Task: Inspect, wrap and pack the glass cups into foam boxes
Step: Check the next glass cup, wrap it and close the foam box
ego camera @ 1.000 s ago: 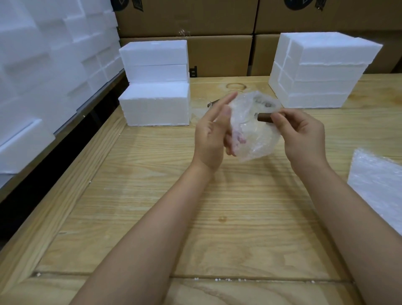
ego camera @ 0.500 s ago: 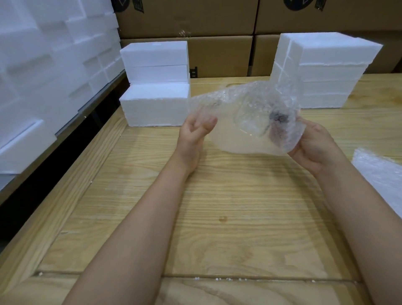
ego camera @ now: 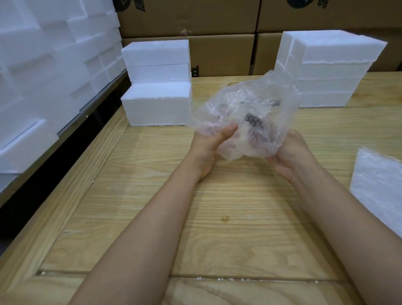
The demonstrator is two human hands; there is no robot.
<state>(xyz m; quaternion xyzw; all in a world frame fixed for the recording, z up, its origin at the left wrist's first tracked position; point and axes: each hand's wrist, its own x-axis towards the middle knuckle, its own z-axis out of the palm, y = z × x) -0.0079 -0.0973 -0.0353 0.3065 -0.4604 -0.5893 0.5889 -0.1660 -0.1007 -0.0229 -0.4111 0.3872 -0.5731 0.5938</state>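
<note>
Left hand (ego camera: 206, 150) and right hand (ego camera: 291, 152) grip bubble wrap (ego camera: 245, 104), seemingly round a cup (ego camera: 253, 121); carton logos (ego camera: 301, 3) unreadable

Table: you face a pale wooden tabletop (ego camera: 217, 239), grain running across, with a raised rim on your left.
Behind: brown cardboard cartons (ego camera: 217, 54) stacked wall-like.
Left: a dark gap (ego camera: 43, 191) beside the table.
Light: soft, even.

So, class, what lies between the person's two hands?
In the head view, a crumpled clear bubble-wrap bundle, gripped by the left hand and right hand.
</note>
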